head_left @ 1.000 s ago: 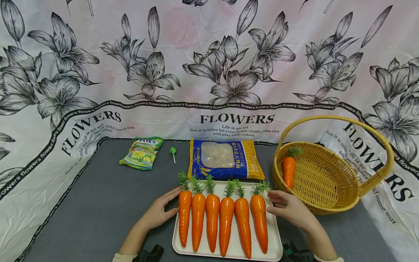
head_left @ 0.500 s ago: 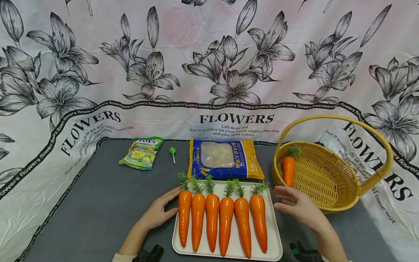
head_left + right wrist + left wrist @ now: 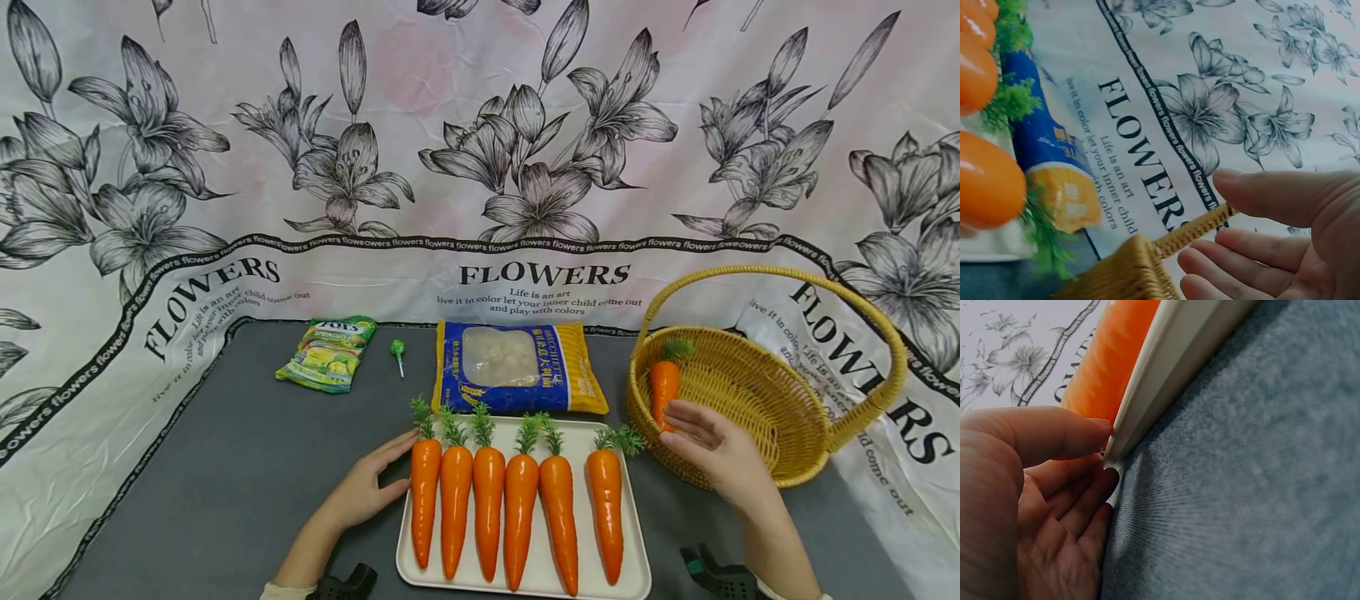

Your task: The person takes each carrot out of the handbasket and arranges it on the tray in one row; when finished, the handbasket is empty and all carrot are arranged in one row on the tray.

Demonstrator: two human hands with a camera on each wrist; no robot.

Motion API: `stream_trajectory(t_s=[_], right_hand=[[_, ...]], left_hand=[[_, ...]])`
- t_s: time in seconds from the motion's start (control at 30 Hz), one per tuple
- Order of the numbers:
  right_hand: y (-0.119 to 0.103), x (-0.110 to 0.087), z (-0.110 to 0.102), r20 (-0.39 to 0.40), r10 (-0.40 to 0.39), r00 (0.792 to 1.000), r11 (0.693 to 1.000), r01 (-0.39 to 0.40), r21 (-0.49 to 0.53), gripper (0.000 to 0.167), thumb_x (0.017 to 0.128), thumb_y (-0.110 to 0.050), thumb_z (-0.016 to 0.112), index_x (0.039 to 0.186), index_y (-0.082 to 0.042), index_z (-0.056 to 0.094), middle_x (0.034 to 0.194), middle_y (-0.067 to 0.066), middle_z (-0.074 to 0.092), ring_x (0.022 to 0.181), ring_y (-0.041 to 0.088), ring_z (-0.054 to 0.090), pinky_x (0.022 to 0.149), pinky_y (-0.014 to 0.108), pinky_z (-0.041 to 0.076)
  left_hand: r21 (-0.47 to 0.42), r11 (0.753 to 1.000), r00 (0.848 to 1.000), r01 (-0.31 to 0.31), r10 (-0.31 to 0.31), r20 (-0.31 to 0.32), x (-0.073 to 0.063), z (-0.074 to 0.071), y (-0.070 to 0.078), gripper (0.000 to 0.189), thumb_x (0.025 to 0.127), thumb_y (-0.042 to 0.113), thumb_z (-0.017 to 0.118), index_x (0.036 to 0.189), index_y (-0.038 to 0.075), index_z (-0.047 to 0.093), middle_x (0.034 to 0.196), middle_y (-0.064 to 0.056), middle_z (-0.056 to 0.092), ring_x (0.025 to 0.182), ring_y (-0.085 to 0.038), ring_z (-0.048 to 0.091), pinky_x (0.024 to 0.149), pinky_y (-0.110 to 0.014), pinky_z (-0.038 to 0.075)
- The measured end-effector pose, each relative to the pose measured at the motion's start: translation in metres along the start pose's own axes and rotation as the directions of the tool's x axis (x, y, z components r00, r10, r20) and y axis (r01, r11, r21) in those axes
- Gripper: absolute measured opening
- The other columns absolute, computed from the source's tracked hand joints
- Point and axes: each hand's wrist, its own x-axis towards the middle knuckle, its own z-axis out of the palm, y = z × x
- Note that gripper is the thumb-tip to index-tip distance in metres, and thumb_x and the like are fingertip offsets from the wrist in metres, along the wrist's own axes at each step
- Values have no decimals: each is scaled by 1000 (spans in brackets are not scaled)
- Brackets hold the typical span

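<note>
Several orange carrots with green tops lie side by side on a white tray. My left hand rests at the tray's left edge, beside the leftmost carrot. In the left wrist view its thumb and fingertips are right at the rim. My right hand, with fingers extended and holding nothing, overlaps the front left rim of the yellow wicker basket in the head view. Inside the basket leans another carrot, its lower tip close to my right fingertips. The rightmost carrot on the tray lies apart from the others.
Behind the tray is a blue and yellow pasta bag. A green lollipop and a green candy bag lie farther left on the grey table. A flower-printed cloth hangs at the back.
My right hand has moved right, from the tray's right edge to the basket. The rightmost carrot on the tray has shifted slightly right, its leaves pointing right. My left hand has stayed put.
</note>
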Motion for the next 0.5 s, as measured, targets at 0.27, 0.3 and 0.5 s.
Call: stream_trajectory(t_s=[0.27, 0.3, 0.5], right_hand=[[-5, 23, -30, -50, -26, 998, 997, 30, 77, 39, 93, -13, 61, 130, -6, 52, 108, -27, 60, 98, -12, 59, 77, 8, 49], [-4, 27, -34, -55, -26, 998, 993, 32, 112, 36, 93, -11, 61, 128, -10, 54, 108, -25, 61, 97, -11, 60, 77, 8, 49], [1, 46, -53, -59, 10, 998, 992, -2, 125, 32, 93, -12, 61, 124, -19, 54, 105, -26, 61, 95, -13, 58, 77, 6, 47]], left_hand=[[-4, 1000, 1000, -8, 8, -10, -1, 0, -1, 56, 90, 25, 64, 141, 9, 47, 148, -6, 42, 135, -32, 39, 105, -55, 35], [-3, 1000, 1000, -10, 10, -9, -1, 0, -1, 56, 90, 25, 64, 141, 9, 46, 148, -6, 42, 135, -32, 39, 105, -55, 35], [-3, 1000, 1000, -8, 8, 7, 0, 1, -2, 58, 90, 23, 64, 142, 10, 45, 149, -6, 41, 136, -31, 38, 106, -56, 35]])
